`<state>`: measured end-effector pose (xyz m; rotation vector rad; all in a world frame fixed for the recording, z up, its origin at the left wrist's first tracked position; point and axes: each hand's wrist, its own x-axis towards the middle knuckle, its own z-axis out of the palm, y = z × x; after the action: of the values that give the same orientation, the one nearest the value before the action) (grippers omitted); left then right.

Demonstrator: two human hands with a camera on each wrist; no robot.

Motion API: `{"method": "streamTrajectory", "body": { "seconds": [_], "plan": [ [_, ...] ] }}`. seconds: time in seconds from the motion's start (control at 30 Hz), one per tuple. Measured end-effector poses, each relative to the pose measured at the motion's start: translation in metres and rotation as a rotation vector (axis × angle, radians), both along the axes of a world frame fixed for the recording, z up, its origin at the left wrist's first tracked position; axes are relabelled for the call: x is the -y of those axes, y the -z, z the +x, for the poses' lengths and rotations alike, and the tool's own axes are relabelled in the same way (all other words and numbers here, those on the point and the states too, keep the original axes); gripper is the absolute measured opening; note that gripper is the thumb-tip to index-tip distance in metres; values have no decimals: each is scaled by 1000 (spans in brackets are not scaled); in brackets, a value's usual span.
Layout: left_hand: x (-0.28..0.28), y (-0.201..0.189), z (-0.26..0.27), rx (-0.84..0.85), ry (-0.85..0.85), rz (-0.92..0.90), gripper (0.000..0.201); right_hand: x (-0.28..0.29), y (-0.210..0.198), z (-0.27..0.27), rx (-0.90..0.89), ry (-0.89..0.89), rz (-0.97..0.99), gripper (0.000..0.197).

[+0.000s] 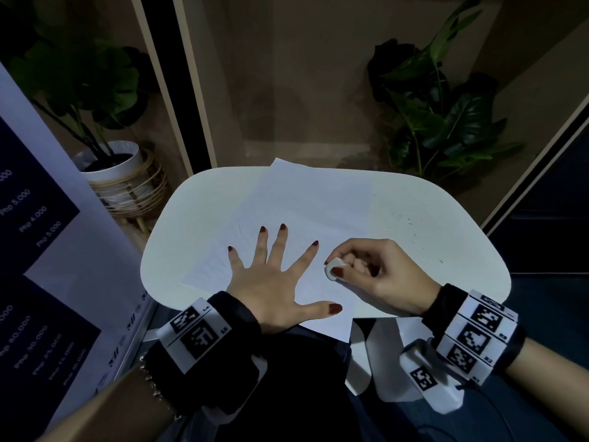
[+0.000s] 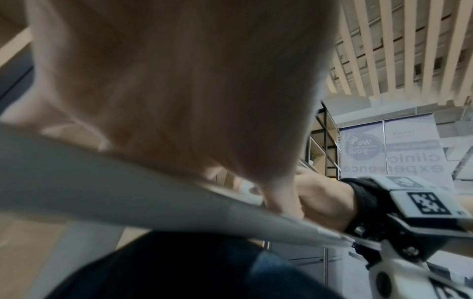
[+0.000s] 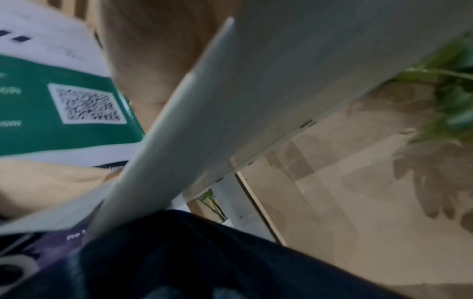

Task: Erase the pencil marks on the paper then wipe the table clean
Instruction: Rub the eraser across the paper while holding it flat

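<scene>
Head view: the right hand [image 1: 379, 275] pinches a small white eraser [image 1: 335, 269] against a white paper sheet [image 1: 306, 212], while the left hand [image 1: 274, 282] lies flat, fingers spread, pinning it. Sheet rests on a rounded white tabletop [image 1: 430, 224] flecked with dark eraser crumbs [image 1: 411, 223].

The paper [image 1: 306, 202] is white with faint grey pencil lines, on a white table [image 1: 446, 218] flecked with dark crumbs toward its right edge. The eraser [image 1: 334, 268] is white; both wrist bands [image 1: 475, 333] are white with black square codes, and the fingernails [image 1: 334, 308] are dark red
</scene>
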<state>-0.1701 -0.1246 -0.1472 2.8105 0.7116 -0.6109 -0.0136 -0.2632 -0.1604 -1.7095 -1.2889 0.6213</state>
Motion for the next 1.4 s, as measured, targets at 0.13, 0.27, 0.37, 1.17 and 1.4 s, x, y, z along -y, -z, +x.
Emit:
{"method": "streamTrajectory", "body": {
  "seconds": [0.13, 0.27, 0.37, 1.17, 1.4],
  "plan": [
    [1, 1, 0, 8, -6, 4, 102, 3, 0, -1, -8, -100, -52, 5],
    [0, 2, 1, 6, -7, 11, 100, 0, 0, -3, 22, 21, -4, 3],
    [0, 1, 1, -1, -5, 8, 104, 1, -1, -4, 16, -81, -51, 5],
    [2, -4, -1, -8, -2, 4, 106, 1, -2, -7, 39, -131, -44, 8],
    [2, -3, -1, -7, -4, 1, 106, 2, -1, -9, 53, -116, -20, 8]
  ]
}}
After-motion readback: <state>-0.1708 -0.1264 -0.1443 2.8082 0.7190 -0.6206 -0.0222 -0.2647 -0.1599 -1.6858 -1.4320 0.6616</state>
